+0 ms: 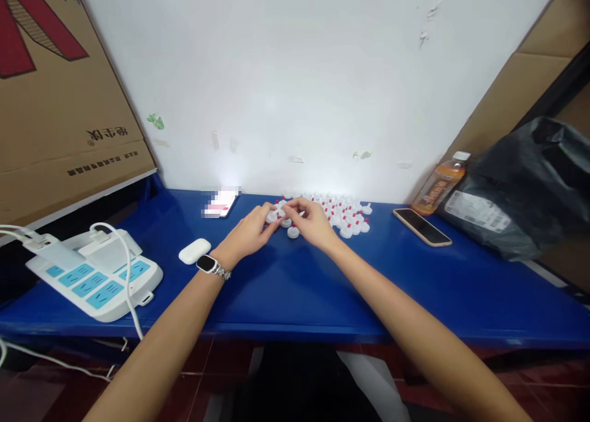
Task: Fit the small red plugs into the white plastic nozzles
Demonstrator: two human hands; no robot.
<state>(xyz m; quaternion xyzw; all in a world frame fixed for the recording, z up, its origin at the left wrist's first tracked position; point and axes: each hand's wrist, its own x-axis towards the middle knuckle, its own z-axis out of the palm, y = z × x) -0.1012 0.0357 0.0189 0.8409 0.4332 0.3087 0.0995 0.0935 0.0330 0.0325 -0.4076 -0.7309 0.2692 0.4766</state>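
From the head camera, both forearms reach forward over a blue worktop (299,287) set against a white wall. The left hand (251,231), with a watch (208,264) on its wrist, and the right hand (311,220) meet at the near left edge of a heap of small white caps with red tips (343,216), which lies at the back of the worktop close to the wall. The fingers of both hands are curled and pinched together around one small white cap (280,211) held between them; how each finger sits on it is too small to tell. A few loose caps lie just beside the hands, one (293,231) directly under the right hand.

Left of the hands lie a white earbud case (194,250) and, further left, a white power strip (94,274) with cables plugged in. Right of the heap a phone (422,226) lies flat, with an orange drink bottle (440,185) and a black plastic bag (525,188) behind it. A cardboard box (59,102) leans at the far left.
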